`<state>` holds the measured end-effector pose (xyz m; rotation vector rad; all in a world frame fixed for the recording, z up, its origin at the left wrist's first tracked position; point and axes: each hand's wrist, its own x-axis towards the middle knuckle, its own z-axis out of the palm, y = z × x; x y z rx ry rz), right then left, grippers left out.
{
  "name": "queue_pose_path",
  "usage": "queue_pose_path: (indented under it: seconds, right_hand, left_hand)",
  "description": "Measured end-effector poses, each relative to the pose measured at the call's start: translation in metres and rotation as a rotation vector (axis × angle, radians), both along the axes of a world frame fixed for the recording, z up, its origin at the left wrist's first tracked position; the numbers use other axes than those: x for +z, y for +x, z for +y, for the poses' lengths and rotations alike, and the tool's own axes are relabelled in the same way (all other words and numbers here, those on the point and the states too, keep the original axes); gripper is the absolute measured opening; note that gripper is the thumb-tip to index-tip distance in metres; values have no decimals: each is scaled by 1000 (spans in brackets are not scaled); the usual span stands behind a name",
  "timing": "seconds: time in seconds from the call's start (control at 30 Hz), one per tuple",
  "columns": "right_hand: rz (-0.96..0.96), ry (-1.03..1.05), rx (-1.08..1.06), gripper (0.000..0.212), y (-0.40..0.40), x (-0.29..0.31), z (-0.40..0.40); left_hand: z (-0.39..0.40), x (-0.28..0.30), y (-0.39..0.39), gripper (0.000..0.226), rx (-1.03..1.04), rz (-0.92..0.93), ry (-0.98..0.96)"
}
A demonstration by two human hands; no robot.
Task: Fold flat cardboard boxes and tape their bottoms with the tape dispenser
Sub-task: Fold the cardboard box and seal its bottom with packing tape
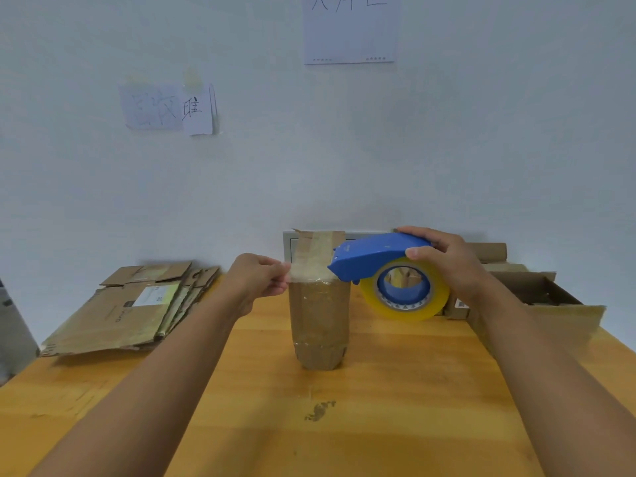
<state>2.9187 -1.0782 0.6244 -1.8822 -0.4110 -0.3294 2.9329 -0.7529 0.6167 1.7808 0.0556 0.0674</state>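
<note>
Now | box [318, 315] between hands | left hand [260, 280] pinches tape [309, 270] | right hand [444, 259] grips dispenser [375, 258]

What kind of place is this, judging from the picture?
Probably a small packing workstation, not a home kitchen or office. A stack of flattened cardboard boxes lies on the wooden table, the right hand holds a blue tape dispenser, and handwritten paper signs hang on the wall.

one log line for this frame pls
left hand: pinches tape end | right hand: grips tape dispenser | box: upright on table | flat boxes: stacked left
</note>
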Motion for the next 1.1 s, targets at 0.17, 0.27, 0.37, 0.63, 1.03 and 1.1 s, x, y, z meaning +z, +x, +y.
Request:
queue_pose_path:
  seconds: [0.17, 0.27, 0.37, 0.63, 1.03, 1.1]
  right_hand:
    - [6, -27, -6, 52, 2, -3, -3]
    - [20, -15, -7, 51, 3, -8, -3]
    - [24, 0, -1, 48, 4, -13, -4]
    - [26, 30, -6, 35, 3, -22, -10]
    - [24, 66, 3, 49, 3, -23, -1]
    - [25, 78, -1, 51, 3, -24, 0]
  left_hand:
    - [-2, -3, 7, 16, -35, 73, -1]
    - [0, -6, 9, 19, -65, 118, -14]
    - [3, -8, 11, 25, -75, 133, -4]
    - [4, -15, 6, 26, 111, -258, 626]
    - [-40, -56, -2, 48, -24, -962, 1234]
    - [-45, -56, 1, 52, -10, -997, 1233]
